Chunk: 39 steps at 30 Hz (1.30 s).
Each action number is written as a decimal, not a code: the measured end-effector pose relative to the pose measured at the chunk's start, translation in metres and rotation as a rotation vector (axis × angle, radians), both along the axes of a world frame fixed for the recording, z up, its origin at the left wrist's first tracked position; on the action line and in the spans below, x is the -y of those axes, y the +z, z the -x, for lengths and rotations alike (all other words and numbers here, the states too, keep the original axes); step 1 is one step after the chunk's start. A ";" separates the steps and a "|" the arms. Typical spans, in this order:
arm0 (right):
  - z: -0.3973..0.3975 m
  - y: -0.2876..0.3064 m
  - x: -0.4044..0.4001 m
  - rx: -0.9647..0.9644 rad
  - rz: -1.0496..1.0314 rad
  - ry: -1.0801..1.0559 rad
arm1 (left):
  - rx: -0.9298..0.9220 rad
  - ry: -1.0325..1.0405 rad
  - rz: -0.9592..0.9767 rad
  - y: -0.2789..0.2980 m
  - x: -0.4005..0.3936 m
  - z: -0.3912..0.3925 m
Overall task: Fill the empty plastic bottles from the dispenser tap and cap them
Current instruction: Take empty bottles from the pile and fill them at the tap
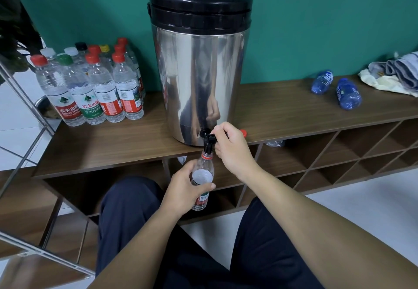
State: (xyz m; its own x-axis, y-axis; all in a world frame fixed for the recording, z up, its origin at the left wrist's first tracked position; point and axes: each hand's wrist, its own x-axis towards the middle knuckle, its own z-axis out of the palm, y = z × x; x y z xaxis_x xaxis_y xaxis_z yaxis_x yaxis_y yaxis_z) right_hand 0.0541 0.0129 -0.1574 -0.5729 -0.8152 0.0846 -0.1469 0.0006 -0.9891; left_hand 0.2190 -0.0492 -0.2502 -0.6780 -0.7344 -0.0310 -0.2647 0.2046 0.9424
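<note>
Steel dispenser [199,80] centre; capped bottles [90,85] left. Left hand [184,189] grips bottle [202,175]; right hand [230,146] pinches tap [208,138].

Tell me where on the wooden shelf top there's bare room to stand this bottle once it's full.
Bare wood lies between the steel dispenser and the two blue bottles lying down, and in front of the capped upright bottles at the left. The far right is crowded by folded cloths.

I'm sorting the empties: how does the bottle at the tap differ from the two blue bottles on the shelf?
The bottle at the tap is clear, upright and gripped by the left hand; the blue bottles are tinted, lying on their sides, untouched. It has a red neck ring and no cap. All are plastic.
</note>
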 end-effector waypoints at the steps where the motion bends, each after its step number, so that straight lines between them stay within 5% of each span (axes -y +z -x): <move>1: 0.000 0.001 0.000 0.003 -0.002 0.004 | 0.000 0.001 0.000 0.000 0.000 0.000; 39: -0.002 0.004 -0.002 0.052 0.002 0.024 | 0.029 0.031 0.010 0.001 0.000 0.000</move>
State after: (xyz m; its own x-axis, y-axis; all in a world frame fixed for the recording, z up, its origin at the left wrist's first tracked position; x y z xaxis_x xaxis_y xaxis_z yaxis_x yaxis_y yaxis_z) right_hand 0.0564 0.0151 -0.1532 -0.5565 -0.8289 0.0566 -0.0951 -0.0041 -0.9955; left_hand 0.2193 -0.0497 -0.2488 -0.6537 -0.7556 -0.0423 -0.2979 0.2055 0.9322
